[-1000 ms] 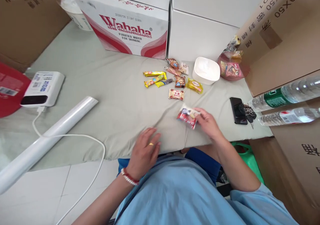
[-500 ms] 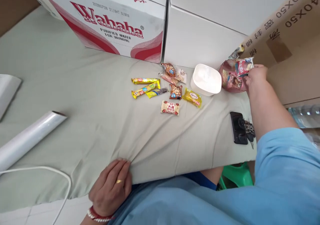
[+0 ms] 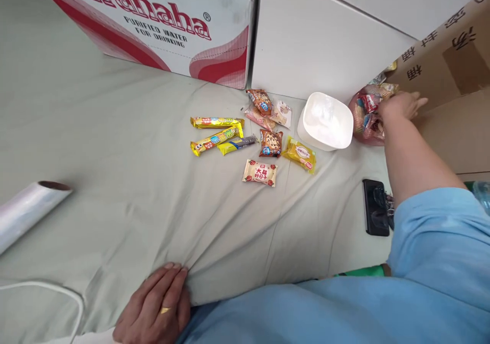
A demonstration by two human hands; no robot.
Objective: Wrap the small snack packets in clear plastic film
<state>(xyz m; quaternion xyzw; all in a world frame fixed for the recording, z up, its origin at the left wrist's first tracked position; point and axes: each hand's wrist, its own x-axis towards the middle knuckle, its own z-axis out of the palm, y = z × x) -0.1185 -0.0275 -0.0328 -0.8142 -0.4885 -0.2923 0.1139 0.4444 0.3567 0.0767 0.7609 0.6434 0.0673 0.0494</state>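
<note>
At the far right, my right hand is over a translucent pink container full of wrapped snacks. Its visible fingers are apart, and I see nothing held in it; part of the hand's underside is hidden. A red snack packet lies among the others, left of the hand. My left hand rests on the cloth at the table's near edge, fingers extended side by side, holding nothing. Mid-table lie yellow stick packs, brown cookie packets, a cream packet and a yellow packet.
A white square tub stands left of the pink container. Behind are a Wahaha water carton and white boxes; a brown carton stands right. A phone, a film roll and a white cable lie around.
My right hand has let go of the red packet it held above the pink container and now has its fingers apart there. The view has shifted closer; my left hand stays at the edge.
</note>
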